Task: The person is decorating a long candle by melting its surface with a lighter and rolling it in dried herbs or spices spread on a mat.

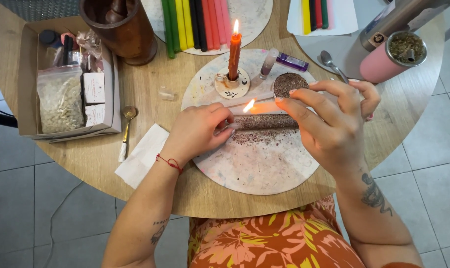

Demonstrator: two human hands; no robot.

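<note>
A person seated at a round wooden table (150, 94) works over a pale, speckled round board (264, 168). The left hand (197, 131) rests on the board with fingers curled closed around the near end of a herb-coated candle (267, 121), which lies flat with its long axis running left to right across the board. The right hand (334, 124) hovers above the candle's far end, fingers pinched shut on a thin white taper (252, 99) whose small flame (248, 105) burns just above the coated candle, between the two hands. The left hand is the nearer to the candle and touches it; the right is over it, apart. Loose herb crumbs (259, 138) lie scattered just beside the candle. Behind, a lit orange candle (234, 54) stands upright in a small holder (232, 83), near a round dish of dried herbs (289, 83). A row of coloured candles (195, 22), a wooden mortar (120, 27) and a cardboard box (29, 89) sit farther back.
</note>
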